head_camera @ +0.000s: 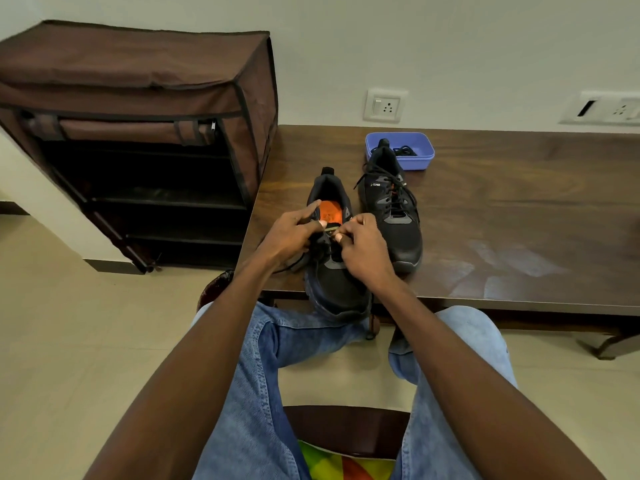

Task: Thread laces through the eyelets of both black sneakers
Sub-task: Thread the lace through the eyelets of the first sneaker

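Note:
A black sneaker [337, 289] with an orange insole lies at the table's front edge, toe overhanging toward me. My left hand [291, 237] and my right hand [363, 249] meet over its eyelets. Both pinch a black lace [330, 230] stretched between them. A loose stretch of that lace trails off to the left under my left hand. A second black sneaker [398, 216] stands to the right with its lace crossed through the eyelets.
A blue plastic tub [420, 157] holding a dark lace sits behind the right sneaker on the wooden table [502, 220]. A brown fabric shoe rack [138, 133] stands at the left. My knees in jeans are under the table edge.

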Demonstrator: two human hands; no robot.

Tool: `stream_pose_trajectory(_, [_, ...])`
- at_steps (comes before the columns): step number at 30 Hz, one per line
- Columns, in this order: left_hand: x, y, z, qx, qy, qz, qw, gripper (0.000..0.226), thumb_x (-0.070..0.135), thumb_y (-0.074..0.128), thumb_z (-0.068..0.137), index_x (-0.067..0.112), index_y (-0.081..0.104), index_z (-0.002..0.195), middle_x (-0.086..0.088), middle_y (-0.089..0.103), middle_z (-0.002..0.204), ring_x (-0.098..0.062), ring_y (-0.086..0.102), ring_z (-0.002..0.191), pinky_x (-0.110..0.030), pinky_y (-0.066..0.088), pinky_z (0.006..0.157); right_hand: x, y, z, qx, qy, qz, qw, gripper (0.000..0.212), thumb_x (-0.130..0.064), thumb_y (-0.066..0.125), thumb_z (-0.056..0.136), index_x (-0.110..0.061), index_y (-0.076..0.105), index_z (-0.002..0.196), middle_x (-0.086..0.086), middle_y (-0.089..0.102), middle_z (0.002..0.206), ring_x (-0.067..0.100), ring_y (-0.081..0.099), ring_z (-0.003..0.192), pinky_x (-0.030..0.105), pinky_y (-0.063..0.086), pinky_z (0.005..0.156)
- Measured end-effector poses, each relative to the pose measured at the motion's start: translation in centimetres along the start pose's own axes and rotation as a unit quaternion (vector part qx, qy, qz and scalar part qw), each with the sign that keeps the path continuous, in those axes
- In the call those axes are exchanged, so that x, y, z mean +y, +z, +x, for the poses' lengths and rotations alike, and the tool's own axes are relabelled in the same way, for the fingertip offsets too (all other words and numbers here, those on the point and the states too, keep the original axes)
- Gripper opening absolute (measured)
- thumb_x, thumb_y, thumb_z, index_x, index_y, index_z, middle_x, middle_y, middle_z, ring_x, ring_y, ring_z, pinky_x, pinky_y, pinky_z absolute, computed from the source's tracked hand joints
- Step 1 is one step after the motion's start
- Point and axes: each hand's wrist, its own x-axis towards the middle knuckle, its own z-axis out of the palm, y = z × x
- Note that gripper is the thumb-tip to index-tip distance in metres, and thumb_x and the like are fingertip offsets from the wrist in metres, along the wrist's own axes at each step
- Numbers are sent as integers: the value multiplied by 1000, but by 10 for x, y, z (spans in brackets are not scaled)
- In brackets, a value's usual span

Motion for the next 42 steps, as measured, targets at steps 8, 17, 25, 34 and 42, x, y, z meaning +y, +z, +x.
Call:
stream_pose_trajectory(8, [7, 2, -4, 16, -37, -14, 999, 59, 20, 60, 98, 26, 38, 152, 0, 64, 88, -17, 60, 71, -32, 53, 70, 4, -1, -3, 147, 321, 509, 785, 29, 6, 42, 96, -8, 57, 76, 14, 65, 87, 29, 67, 93, 32, 58, 73])
stream_pose_trajectory(17, [20, 3, -13, 0, -49, 60, 997, 57, 30, 52, 102, 32, 29, 155, -6, 64, 92, -10, 57, 62, -23, 45, 51, 7, 6, -1, -16, -73, -28, 997, 21, -11, 62, 95, -7, 74, 111, 11, 38, 148, 30, 35, 137, 41, 30, 118])
stream_pose_trajectory(25, [19, 0, -11, -5, -76, 51, 996, 55, 29, 57, 99, 35, 38, 151, -15, 60, 136, -35, 54, 125, -55, 41, 107, 7, -4, 3, 274, 182, 238, 914, 16, -21, 42, 97, -26, 55, 91, 2, 59, 115, 23, 65, 96, 48, 55, 88])
stream_pose_trajectory(34, [22, 3, -12, -6, -72, 35, 997, 56, 27, 61, 96, 31, 44, 149, -7, 61, 136, -23, 61, 117, -45, 45, 108, 6, -1, -1, 48, -69, -51, 995, 26, -13, 64, 93, -16, 73, 118, 10, 37, 155, 29, 26, 144, 48, 27, 116])
stream_pose_trajectory(42, [21, 0, -15, 9, -73, 31, 997, 55, 26, 60, 97, 31, 42, 149, -11, 64, 128, -26, 64, 109, -47, 46, 103, -4, -1, -8, 191, 22, 71, 979, 14, -3, 49, 97, -11, 61, 98, 9, 53, 131, 25, 56, 114, 40, 45, 100])
